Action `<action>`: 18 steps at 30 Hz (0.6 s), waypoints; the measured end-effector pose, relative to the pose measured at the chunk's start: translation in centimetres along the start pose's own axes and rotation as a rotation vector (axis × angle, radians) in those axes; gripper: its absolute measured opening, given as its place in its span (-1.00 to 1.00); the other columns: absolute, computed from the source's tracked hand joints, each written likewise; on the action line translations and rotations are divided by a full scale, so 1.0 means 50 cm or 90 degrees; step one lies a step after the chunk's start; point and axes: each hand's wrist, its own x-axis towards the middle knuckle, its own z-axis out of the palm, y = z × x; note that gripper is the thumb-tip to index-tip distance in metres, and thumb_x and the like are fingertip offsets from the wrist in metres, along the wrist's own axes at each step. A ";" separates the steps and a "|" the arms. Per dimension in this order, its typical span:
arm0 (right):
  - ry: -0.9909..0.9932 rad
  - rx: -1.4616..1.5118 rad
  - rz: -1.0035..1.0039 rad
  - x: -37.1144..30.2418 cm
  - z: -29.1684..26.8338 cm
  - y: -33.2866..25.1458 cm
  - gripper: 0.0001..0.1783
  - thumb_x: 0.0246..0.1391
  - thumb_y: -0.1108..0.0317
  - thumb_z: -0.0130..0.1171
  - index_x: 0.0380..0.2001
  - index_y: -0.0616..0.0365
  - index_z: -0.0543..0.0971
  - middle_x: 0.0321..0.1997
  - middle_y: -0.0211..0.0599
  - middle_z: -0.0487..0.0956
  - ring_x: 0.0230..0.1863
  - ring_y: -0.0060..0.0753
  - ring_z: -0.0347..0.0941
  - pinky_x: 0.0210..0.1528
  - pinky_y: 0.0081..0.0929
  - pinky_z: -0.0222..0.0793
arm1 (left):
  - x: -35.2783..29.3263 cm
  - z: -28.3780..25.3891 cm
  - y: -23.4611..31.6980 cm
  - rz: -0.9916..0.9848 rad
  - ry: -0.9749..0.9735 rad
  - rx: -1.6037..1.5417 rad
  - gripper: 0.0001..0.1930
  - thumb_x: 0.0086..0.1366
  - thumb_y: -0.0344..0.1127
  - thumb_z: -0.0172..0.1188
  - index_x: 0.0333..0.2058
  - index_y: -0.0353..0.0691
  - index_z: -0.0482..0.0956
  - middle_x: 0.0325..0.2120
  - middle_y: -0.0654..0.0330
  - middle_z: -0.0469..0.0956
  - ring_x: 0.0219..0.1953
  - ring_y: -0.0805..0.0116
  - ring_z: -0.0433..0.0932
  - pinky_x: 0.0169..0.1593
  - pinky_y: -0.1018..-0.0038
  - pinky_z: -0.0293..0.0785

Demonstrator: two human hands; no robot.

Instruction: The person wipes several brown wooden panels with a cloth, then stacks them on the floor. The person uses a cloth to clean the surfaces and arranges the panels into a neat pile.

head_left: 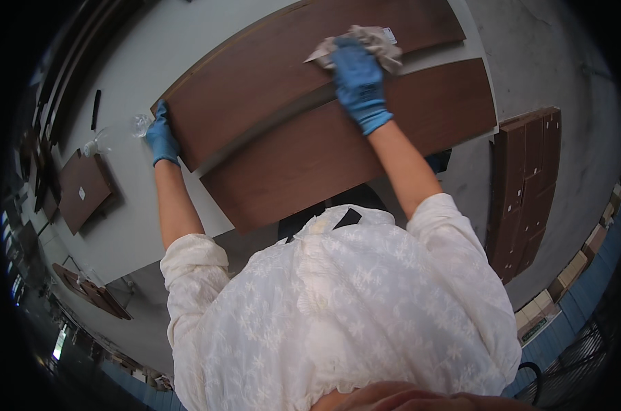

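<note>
Two long dark-brown wooden panels lie side by side on a pale work table. My left hand (162,140), in a blue glove, grips the left end of the far panel (255,92), with its fingers at that corner. In my right hand (358,75), also gloved and slightly blurred, is a crumpled beige rag (379,46). The rag rests against the far panel, toward its right part, close to a small white label (390,35). My right forearm crosses over the near panel (303,157), which lies closer to my body.
Left of my left hand, a clear plastic bottle (115,137) lies on the table (139,219). A black stick-like item (96,109) and a smaller brown panel (84,188) are there too. Stacked brown panels (526,185) stand on the floor at right; long dark boards (74,58) lie far left.
</note>
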 end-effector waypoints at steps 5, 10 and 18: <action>-0.024 -0.082 0.178 -0.116 0.044 0.257 -0.65 0.20 0.46 0.12 0.05 0.13 0.63 0.21 -0.02 0.58 0.28 0.14 0.46 0.36 -0.07 0.35 | -0.007 0.010 -0.023 -0.078 0.012 0.006 -0.34 0.20 0.18 0.47 -0.14 -0.46 0.68 -0.20 0.14 0.65 -0.23 0.37 0.54 -0.11 0.38 0.50; 0.015 -0.042 0.222 -0.067 0.023 0.247 -0.70 0.24 0.41 0.11 0.02 0.16 0.61 0.19 0.02 0.58 0.25 0.14 0.47 0.33 -0.10 0.39 | -0.022 0.018 0.005 -0.008 -0.032 -0.057 -0.39 0.22 0.14 0.47 -0.11 -0.40 0.70 -0.17 0.15 0.66 -0.19 0.37 0.55 -0.07 0.40 0.50; -0.180 -0.016 0.032 -0.029 0.008 0.007 -0.48 0.07 0.53 0.16 0.17 0.10 0.56 0.29 -0.13 0.53 0.26 0.02 0.49 0.23 -0.14 0.45 | -0.024 0.004 0.007 -0.074 0.018 -0.068 -0.39 0.21 0.03 0.50 0.01 -0.41 0.64 -0.10 0.15 0.66 -0.11 0.33 0.58 0.04 0.38 0.52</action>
